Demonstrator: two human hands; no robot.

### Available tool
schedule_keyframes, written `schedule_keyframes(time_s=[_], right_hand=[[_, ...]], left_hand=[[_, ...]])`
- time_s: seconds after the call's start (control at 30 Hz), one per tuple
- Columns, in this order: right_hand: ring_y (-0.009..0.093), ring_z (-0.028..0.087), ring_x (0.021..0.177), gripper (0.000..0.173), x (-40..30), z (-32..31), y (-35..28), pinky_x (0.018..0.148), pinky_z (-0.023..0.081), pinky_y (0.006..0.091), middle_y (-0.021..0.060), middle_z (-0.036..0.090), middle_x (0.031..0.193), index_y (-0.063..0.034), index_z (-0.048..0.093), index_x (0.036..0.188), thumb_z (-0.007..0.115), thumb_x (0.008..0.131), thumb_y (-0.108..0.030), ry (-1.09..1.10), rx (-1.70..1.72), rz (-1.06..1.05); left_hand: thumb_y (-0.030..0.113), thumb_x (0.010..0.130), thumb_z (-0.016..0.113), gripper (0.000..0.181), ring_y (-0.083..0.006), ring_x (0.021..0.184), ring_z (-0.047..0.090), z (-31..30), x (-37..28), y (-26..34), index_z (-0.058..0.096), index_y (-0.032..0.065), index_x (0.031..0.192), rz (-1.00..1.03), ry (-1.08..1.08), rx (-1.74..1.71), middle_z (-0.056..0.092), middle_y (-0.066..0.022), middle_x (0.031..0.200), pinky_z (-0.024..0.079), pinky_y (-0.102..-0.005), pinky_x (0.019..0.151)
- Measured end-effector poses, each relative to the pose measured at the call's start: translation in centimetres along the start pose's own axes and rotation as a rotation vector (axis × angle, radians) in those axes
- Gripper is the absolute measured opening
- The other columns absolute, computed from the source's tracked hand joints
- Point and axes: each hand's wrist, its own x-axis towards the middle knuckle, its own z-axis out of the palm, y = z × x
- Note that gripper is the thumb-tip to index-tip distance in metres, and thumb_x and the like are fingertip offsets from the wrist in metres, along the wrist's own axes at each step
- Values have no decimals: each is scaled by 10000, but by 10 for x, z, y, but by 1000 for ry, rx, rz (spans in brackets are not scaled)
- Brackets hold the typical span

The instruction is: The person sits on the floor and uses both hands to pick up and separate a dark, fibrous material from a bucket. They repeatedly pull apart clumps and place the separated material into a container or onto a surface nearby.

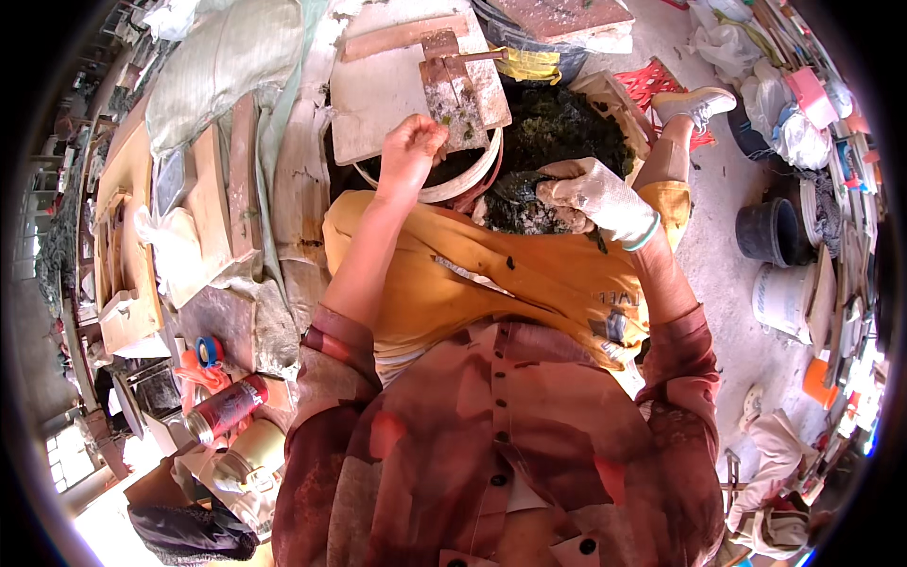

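Observation:
My left hand (414,145), bare, has its fingers curled over the near edge of a metal plate with a bolt (453,88). The plate lies on a pale board (382,92) across a white-rimmed bucket (464,181). Whether the curled fingers hold something small is hidden. My right hand (588,195), in a white knitted glove soiled at the fingertips, grips a dark, wet-looking object (519,188), perhaps a shell. It is just above a dark, weedy heap (567,127) that reaches my lap. Bits of green weed lie on the plate.
A white woven sack (227,71) and wooden boards (244,177) are at the left. A red can (230,407) lies lower left. A black bucket (769,230), a white bucket (783,298) and plastic bags (801,135) line the right. Lower right, part of another person (769,468) shows.

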Motion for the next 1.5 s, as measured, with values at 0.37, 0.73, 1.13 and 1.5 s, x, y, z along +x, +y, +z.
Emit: schedule_keyframes(time_s=[0.37,0.73,1.13,1.5], right_hand=[[43,506,495,296,13,4,4,404,335,187,57,637,707,55,596,1070,594,886,-177,-158,-183,44],[5,348,447,409,1,-9,6,396,254,185,-92,429,586,21,568,1232,610,886,-195,-98,57,-177],[99,598,732,521,30,52,79,527,466,233,90,642,929,-24,564,1123,493,933,-503,-196,532,-129],[123,520,505,495,19,34,46,460,396,264,44,579,585,-7,605,918,398,984,-452,358,-264,-573]], left_hand=[[415,964,510,398,-73,696,529,32,-16,7,660,47,940,-61,-379,222,560,22,776,447,-214,568],[193,961,543,198,-22,428,333,27,-42,17,649,84,1087,-535,-435,36,556,44,721,306,-208,413],[145,696,698,125,-240,582,562,47,-47,37,586,99,730,949,-346,823,544,-39,708,473,-355,510],[116,665,710,112,-206,747,621,49,-44,29,634,57,723,629,-90,823,601,-35,1001,495,-322,620]])
